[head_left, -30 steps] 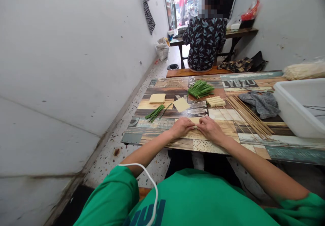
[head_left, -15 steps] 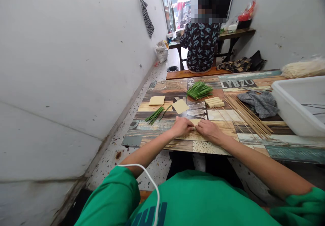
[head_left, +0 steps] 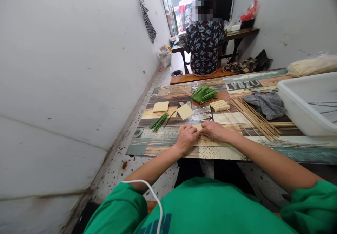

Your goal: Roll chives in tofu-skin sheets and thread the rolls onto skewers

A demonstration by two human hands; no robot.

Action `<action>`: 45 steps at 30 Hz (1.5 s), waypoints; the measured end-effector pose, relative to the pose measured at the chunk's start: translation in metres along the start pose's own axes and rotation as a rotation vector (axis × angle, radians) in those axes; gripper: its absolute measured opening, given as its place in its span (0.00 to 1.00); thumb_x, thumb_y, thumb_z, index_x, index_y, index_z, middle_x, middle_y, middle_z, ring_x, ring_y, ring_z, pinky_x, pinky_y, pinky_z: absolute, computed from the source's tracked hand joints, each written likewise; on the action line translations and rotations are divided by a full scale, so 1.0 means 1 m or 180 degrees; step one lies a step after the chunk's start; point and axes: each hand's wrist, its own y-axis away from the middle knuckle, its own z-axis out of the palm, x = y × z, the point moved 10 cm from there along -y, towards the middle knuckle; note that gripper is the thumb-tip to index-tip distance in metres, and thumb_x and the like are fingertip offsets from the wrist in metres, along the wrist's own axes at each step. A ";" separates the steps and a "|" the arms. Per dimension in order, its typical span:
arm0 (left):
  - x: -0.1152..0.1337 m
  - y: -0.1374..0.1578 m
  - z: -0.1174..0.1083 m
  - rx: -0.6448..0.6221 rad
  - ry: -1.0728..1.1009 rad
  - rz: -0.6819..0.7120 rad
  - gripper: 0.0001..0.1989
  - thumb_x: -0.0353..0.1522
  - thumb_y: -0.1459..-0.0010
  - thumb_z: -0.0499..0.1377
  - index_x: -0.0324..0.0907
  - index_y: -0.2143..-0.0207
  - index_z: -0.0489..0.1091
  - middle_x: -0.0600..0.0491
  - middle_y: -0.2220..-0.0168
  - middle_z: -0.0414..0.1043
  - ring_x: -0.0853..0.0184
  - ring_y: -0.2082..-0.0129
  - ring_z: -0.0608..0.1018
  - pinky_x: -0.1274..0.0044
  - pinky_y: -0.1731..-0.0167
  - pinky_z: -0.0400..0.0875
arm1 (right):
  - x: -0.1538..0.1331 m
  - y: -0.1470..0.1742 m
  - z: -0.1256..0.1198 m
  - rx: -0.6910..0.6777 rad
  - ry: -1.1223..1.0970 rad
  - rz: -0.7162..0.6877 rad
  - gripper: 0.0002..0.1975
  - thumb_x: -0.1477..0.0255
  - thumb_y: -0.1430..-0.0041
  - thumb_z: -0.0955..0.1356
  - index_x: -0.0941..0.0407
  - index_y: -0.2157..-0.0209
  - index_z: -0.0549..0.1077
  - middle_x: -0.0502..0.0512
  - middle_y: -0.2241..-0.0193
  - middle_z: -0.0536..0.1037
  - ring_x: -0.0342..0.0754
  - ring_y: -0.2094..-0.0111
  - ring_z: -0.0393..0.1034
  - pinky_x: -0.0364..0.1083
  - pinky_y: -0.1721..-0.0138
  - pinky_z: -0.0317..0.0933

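Right hand [head_left: 211, 130]: we read a narrow pinch, fingertips on a pale yellow sheet [head_left: 197, 126]. Left hand [head_left: 187, 138]: fingers bent over the sheet's near-left part, tips hidden, so we can't tell how tightly they're closed. Hands almost meet; sheet lies between and under them, close to our edge of the patchwork-print table [head_left: 155, 150].

Just beyond, we've got a loose square sheet [head_left: 185, 111], a corner towards us. Left of it: sheet stack [head_left: 160, 106], with a small bunch of green stalks [head_left: 158, 122] nearer us and a single stalk [head_left: 170, 118] beside that bunch. Farther back, large green bundle [head_left: 204, 94]. Right of the loose sheet: several pale rolls [head_left: 220, 105], side by side.

Farther right: long thin sticks [head_left: 256, 120] fanned out, crumpled grey cloth [head_left: 266, 105], white bin [head_left: 285, 93], bagged pale strands [head_left: 313, 66] behind it. Past the table, a person in a leaf-print top [head_left: 205, 48] sits on a bench [head_left: 184, 79], back to us.
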 end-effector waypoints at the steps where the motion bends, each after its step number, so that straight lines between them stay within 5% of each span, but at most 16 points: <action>1: 0.001 -0.001 0.002 -0.0021 -0.0024 0.0066 0.09 0.36 0.34 0.55 0.43 0.60 0.73 0.51 0.65 0.75 0.64 0.61 0.71 0.69 0.59 0.57 | 0.000 0.000 -0.001 -0.0008 -0.0004 0.0022 0.14 0.72 0.37 0.65 0.56 0.76 0.75 0.54 0.74 0.72 0.45 0.70 0.62 0.45 0.71 0.47; 7: -0.002 -0.007 0.013 -0.0311 0.0054 -0.0006 0.11 0.32 0.34 0.54 0.40 0.69 0.72 0.50 0.69 0.75 0.64 0.66 0.72 0.71 0.64 0.58 | 0.001 0.004 0.001 -0.0029 0.0194 0.0191 0.13 0.71 0.36 0.65 0.57 0.74 0.76 0.56 0.71 0.74 0.47 0.68 0.64 0.46 0.70 0.48; 14: -0.014 -0.022 0.014 -0.0849 0.0642 -0.0254 0.12 0.31 0.37 0.56 0.39 0.72 0.75 0.49 0.69 0.78 0.64 0.67 0.75 0.74 0.66 0.58 | -0.014 0.015 -0.001 0.0785 0.0759 -0.0162 0.13 0.73 0.34 0.63 0.60 0.70 0.75 0.57 0.70 0.73 0.49 0.65 0.62 0.47 0.63 0.51; 19: -0.020 -0.026 0.015 -0.1152 0.0804 -0.0490 0.11 0.32 0.38 0.57 0.41 0.71 0.77 0.52 0.68 0.79 0.65 0.67 0.75 0.74 0.65 0.57 | -0.009 0.006 0.010 0.0503 0.0614 -0.0391 0.15 0.73 0.32 0.61 0.60 0.70 0.75 0.57 0.71 0.73 0.48 0.66 0.61 0.47 0.64 0.51; 26: -0.006 -0.013 0.002 -0.0380 0.0022 -0.0393 0.10 0.34 0.35 0.56 0.42 0.68 0.75 0.50 0.66 0.77 0.63 0.61 0.72 0.68 0.58 0.54 | 0.012 -0.009 0.005 0.0015 -0.0296 -0.0284 0.16 0.72 0.35 0.63 0.59 0.74 0.77 0.57 0.72 0.75 0.46 0.68 0.64 0.44 0.66 0.53; 30: -0.014 -0.016 0.011 -0.0500 0.0198 -0.0342 0.11 0.31 0.37 0.57 0.42 0.71 0.75 0.51 0.68 0.77 0.64 0.63 0.72 0.68 0.60 0.54 | 0.009 -0.008 0.003 -0.0015 -0.0163 -0.0240 0.14 0.73 0.35 0.64 0.59 0.73 0.76 0.57 0.72 0.75 0.47 0.66 0.64 0.44 0.65 0.53; 36: -0.028 -0.029 0.018 -0.0567 0.0562 -0.0347 0.13 0.31 0.39 0.58 0.41 0.76 0.77 0.50 0.71 0.77 0.63 0.66 0.73 0.70 0.64 0.55 | -0.008 0.006 -0.001 0.0567 0.0699 -0.0102 0.14 0.75 0.33 0.61 0.61 0.69 0.76 0.59 0.70 0.73 0.49 0.64 0.62 0.47 0.63 0.52; 45: -0.014 -0.016 0.010 0.0003 0.0171 -0.0035 0.11 0.32 0.35 0.55 0.41 0.67 0.75 0.51 0.66 0.77 0.65 0.64 0.74 0.71 0.60 0.61 | 0.019 -0.015 0.003 -0.0035 -0.0149 -0.0215 0.13 0.73 0.36 0.65 0.59 0.74 0.76 0.55 0.72 0.73 0.46 0.67 0.64 0.44 0.66 0.53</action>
